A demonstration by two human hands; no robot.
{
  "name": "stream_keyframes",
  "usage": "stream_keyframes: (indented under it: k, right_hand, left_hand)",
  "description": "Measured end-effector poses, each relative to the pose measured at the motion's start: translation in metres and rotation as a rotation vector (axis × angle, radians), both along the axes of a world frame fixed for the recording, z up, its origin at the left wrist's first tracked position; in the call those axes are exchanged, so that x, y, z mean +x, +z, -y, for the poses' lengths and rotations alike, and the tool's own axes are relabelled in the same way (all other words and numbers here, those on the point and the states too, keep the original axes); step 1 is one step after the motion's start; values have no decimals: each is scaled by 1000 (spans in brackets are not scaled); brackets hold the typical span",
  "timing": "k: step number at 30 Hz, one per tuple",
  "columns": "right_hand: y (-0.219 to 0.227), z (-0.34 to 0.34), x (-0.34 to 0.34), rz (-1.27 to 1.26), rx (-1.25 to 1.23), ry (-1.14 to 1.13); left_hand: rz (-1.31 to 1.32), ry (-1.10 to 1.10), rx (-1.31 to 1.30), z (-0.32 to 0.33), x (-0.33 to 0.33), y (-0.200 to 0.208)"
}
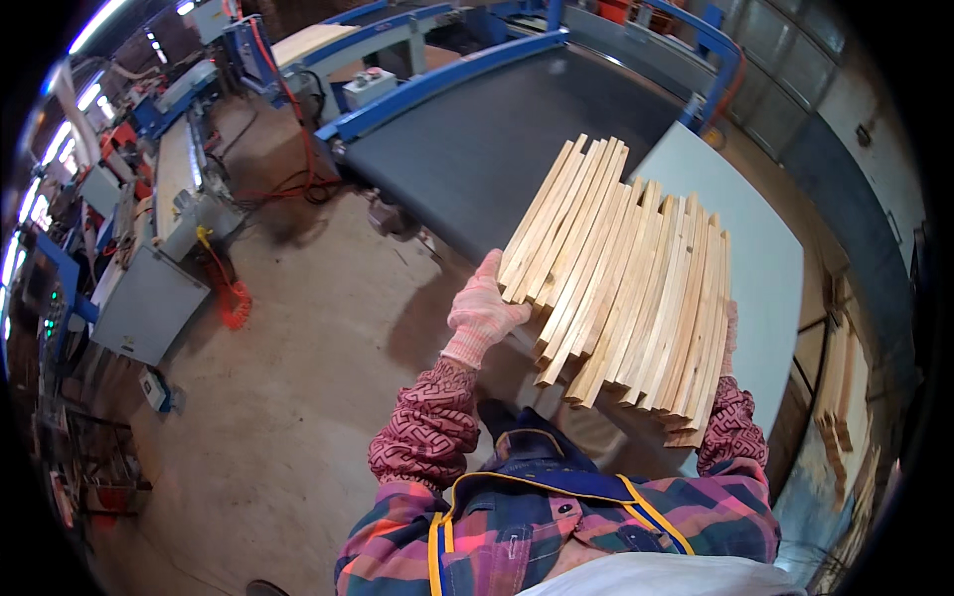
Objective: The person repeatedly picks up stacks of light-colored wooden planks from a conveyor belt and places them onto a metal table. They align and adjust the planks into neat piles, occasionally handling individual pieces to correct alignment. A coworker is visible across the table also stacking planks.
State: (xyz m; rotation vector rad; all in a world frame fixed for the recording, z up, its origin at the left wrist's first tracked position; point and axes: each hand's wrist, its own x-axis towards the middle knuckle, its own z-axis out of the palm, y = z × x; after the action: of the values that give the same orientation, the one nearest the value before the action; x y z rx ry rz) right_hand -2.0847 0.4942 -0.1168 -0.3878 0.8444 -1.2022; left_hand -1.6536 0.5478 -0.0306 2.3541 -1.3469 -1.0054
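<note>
A wide row of several pale wooden strips point(626, 288) lies side by side between my hands, their ends uneven. My left hand point(485, 310), in a pinkish knit glove, is closed against the row's left edge, with the thumb near the strips' close ends. At the opposite edge, my right hand point(731, 338) presses the outermost strip; most of it is hidden behind the wood. The far ends of the strips overlap a black conveyor belt point(447, 139) and a pale grey board point(755, 228) in the picture.
Blue rails point(437, 87) edge the conveyor. Concrete floor point(268, 397) spreads to the left, with an orange coiled hose point(235, 303) hanging by a grey machine cabinet point(149, 298). More wooden pieces point(840, 397) stand at the right, below a grey-blue wall point(845, 179).
</note>
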Motion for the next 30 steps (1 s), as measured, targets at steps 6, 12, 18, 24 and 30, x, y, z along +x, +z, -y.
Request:
stream_keyframes:
  k: [6, 12, 18, 24, 30]
  right_hand:
    - [10, -8, 13, 24, -152, -13]
    - [-7, -12, 32, 18, 32, -126]
    - [-47, 0, 61, 123, 81, -345]
    - [-82, 3, 6, -278, -99, 93]
    - [-42, -7, -30, -336, 31, 872]
  left_hand:
    - [37, 63, -174, -8, -11, -24]
    - [-35, 108, -403, 28, 14, -66]
    - [211, 226, -306, 51, 32, -42]
    - [327, 308, -205, 69, 22, -21]
    - [148, 176, -432, 36, 35, -25]
